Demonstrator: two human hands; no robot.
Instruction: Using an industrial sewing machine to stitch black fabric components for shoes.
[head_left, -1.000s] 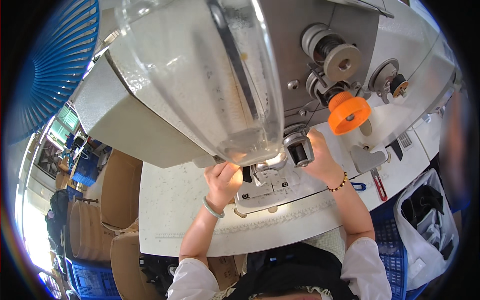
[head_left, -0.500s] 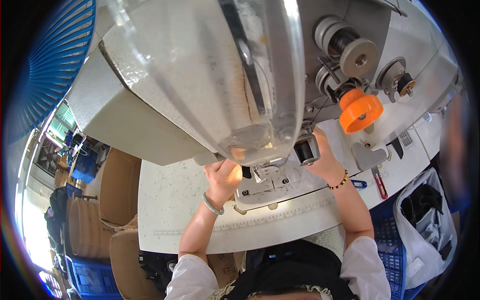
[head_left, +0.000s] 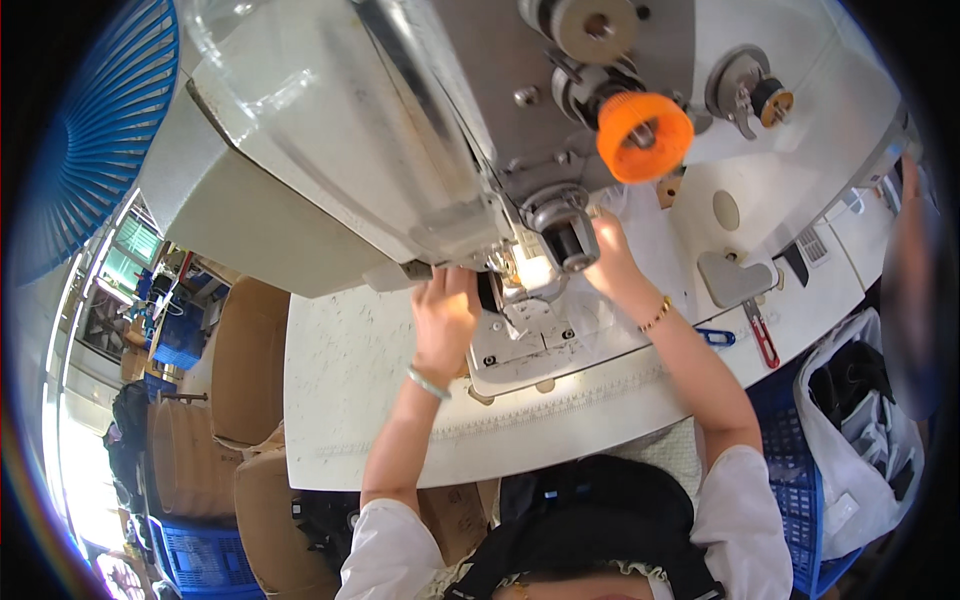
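A large pale sewing machine (head_left: 300,220) fills the upper middle, with a clear guard over its head. My left hand (head_left: 446,312), a pale bangle on its wrist, lies left of the needle area with fingers bent and tips hidden under the head. Beside those fingers is a small black piece (head_left: 488,292); whether it is cloth or a machine part I cannot tell. My right hand (head_left: 612,262), with a beaded bracelet, reaches behind the thread tension unit (head_left: 562,228), which hides most of its fingers. The metal needle plate (head_left: 525,345) lies between my wrists.
An orange knob (head_left: 645,138) juts from the machine. Red-handled snips (head_left: 765,345) and a blue tool (head_left: 716,337) lie on the white table (head_left: 345,400). Cardboard boxes (head_left: 250,360) stand left; a white bag (head_left: 850,470) over a blue crate (head_left: 785,440) is right. A blue fan (head_left: 110,130) is upper left.
The view has shifted, so the machine head sits higher and further left. Both hands have gone slightly farther in, the right one deeper behind the tension unit.
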